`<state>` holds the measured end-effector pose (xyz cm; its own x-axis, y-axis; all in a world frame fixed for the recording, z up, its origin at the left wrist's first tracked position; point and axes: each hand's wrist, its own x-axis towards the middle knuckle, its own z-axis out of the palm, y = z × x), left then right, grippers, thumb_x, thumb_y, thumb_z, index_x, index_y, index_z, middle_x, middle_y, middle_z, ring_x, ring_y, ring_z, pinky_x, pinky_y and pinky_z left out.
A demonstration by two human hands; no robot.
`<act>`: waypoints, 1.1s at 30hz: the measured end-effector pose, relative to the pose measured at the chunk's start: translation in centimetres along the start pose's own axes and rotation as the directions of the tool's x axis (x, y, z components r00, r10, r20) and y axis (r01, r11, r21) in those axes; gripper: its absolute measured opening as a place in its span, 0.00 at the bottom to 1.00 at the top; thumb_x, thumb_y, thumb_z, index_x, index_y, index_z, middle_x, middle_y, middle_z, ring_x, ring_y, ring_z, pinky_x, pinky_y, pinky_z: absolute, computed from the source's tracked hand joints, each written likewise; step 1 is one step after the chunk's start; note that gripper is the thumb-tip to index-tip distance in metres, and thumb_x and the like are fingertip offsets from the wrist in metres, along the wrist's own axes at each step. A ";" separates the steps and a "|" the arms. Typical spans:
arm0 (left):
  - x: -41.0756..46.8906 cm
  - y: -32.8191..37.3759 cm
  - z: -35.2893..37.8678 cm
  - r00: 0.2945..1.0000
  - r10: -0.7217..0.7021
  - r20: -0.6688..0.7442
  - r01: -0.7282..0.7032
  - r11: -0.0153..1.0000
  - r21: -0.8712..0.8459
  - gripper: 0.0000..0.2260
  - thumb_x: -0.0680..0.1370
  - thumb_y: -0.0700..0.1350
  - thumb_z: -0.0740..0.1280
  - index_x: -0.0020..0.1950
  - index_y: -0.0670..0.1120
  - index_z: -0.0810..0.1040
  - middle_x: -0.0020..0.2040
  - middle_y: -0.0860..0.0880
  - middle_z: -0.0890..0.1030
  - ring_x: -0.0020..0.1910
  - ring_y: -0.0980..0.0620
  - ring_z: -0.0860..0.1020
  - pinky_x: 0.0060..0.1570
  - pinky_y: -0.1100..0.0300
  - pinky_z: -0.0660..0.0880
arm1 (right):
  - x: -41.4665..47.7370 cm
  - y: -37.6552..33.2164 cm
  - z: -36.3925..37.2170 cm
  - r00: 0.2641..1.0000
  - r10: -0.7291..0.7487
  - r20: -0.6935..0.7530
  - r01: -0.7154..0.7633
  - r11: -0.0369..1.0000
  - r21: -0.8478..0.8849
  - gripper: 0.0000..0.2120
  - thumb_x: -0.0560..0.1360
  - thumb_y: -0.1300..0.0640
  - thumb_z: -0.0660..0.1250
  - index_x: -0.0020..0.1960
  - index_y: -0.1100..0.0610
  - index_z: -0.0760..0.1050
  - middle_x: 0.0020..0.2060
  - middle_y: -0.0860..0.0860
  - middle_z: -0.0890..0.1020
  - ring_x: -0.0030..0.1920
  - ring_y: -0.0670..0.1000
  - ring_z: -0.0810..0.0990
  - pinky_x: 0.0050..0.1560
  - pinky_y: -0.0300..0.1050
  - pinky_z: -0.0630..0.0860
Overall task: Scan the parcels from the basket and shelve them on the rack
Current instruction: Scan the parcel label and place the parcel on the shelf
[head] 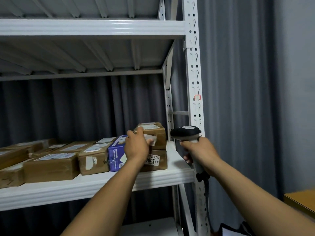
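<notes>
From my head camera: my left hand (137, 147) grips the small brown parcel (157, 133), fingers curled over its near left corner and thumb on its labelled front. The parcel sits on top of another brown parcel (159, 161) at the right end of the white rack shelf (102, 184). A blue box (115, 155) stands just left. To the right, my right hand (199, 150) is clenched around the scanner (185, 132), its head pointing left, just beside the parcel.
</notes>
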<state>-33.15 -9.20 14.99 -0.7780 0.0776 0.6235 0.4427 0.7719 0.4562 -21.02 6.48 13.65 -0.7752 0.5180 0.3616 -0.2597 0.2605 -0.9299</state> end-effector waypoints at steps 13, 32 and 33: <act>-2.3 -2.7 -3.7 0.993 0.103 0.050 -0.105 0.994 0.032 0.23 0.77 0.54 0.67 0.70 0.52 0.67 0.63 0.41 0.69 0.61 0.39 0.72 0.55 0.50 0.71 | -3.6 -0.8 1.7 0.999 0.002 0.035 0.004 0.988 -0.151 0.11 0.72 0.55 0.70 0.48 0.63 0.78 0.38 0.58 0.84 0.26 0.51 0.79 0.29 0.42 0.74; -31.0 -18.9 4.5 0.794 -0.164 0.585 0.071 0.981 0.179 0.26 0.77 0.55 0.67 0.74 0.51 0.66 0.68 0.42 0.68 0.65 0.41 0.71 0.61 0.51 0.71 | -23.4 16.9 3.6 0.888 0.349 0.299 -0.164 0.849 -0.502 0.06 0.72 0.57 0.71 0.46 0.57 0.78 0.33 0.53 0.82 0.27 0.52 0.80 0.30 0.44 0.78; -32.6 -19.7 5.3 0.770 -0.177 0.613 0.075 0.979 0.188 0.26 0.77 0.55 0.67 0.73 0.51 0.66 0.68 0.42 0.69 0.65 0.41 0.71 0.61 0.51 0.71 | -24.1 18.1 3.5 0.878 0.365 0.311 -0.163 0.837 -0.522 0.06 0.71 0.57 0.71 0.46 0.57 0.77 0.32 0.52 0.82 0.26 0.51 0.80 0.29 0.42 0.78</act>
<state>-18.85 -23.57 -17.69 -0.9507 0.3101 0.0106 0.2914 0.8806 0.3738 -9.06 -4.12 -12.10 -0.9541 0.2964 -0.0430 0.2098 0.5586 -0.8025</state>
